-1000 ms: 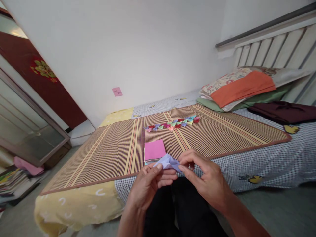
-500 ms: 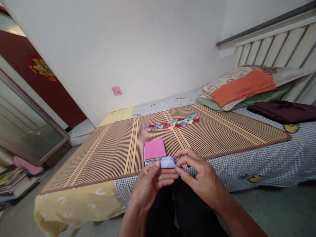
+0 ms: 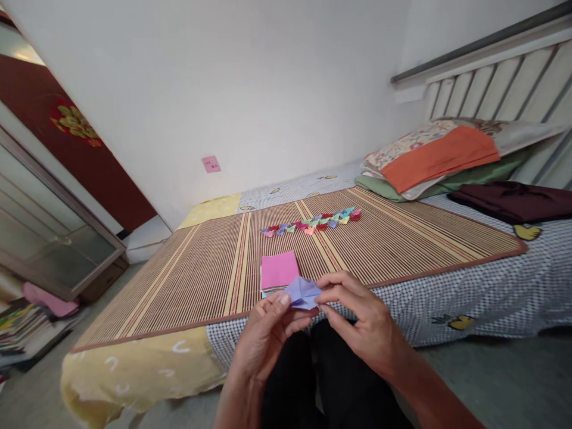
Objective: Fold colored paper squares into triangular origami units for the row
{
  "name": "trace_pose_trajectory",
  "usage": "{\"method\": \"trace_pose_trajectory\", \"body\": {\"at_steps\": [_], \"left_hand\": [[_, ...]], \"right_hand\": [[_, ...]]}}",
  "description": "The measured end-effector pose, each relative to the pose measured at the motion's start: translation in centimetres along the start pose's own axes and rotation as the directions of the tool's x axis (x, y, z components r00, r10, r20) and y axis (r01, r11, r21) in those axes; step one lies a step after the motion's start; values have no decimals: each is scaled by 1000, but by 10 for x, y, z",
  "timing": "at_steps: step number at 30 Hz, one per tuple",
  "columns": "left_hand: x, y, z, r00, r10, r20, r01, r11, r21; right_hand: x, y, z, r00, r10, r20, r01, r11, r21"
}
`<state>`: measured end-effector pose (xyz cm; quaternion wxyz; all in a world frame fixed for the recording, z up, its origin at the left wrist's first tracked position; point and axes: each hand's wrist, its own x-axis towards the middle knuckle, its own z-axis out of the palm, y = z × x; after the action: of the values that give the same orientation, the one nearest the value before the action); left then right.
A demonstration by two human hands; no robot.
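Observation:
A folded piece of lavender paper (image 3: pixel 302 292) is held above my lap, in front of the bed's edge. My left hand (image 3: pixel 272 319) pinches its left end between thumb and fingers. On its right end, the thumb and fingertips of my right hand (image 3: pixel 353 307) are closed. The paper has a raised point in the middle and looks like a small origami boat. Just behind it lies a stack of square paper (image 3: pixel 279 269) with a pink sheet on top, partly covered by the folded piece. Farther back, several small folded paper boats (image 3: pixel 313 223) in many colours stand in rows.
A striped bamboo mat (image 3: pixel 192 280) covers the bed. Pillows (image 3: pixel 442 156) and a dark folded cloth (image 3: pixel 513 201) lie at the right, beside a radiator (image 3: pixel 500 83). A pink note (image 3: pixel 211 164) is on the wall. Books (image 3: pixel 31 333) are stacked at the far left.
The lavender paper has opened out and looks taller, with its middle point raised. My left fingers have curled in beneath it. Both hands stay at its ends.

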<state>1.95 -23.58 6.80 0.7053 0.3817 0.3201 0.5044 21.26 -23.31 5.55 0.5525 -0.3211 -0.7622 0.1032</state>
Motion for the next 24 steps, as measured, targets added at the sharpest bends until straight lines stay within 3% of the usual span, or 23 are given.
{"method": "trace_pose_trajectory", "body": {"at_steps": [12,16,24], "left_hand": [[-3,5,4,999,32,-13,-32,999,27],[-4,3,3,997,72,-36,-67,991,118],[-8,3,3,986,158,-58,-133,944,303]], "right_hand": [[-1,-6,0,999,-16,-34,17,999,40],[-2,-11,1,993,85,-81,-81,996,44],[-2,-10,6,996,60,-68,-57,997,46]]}}
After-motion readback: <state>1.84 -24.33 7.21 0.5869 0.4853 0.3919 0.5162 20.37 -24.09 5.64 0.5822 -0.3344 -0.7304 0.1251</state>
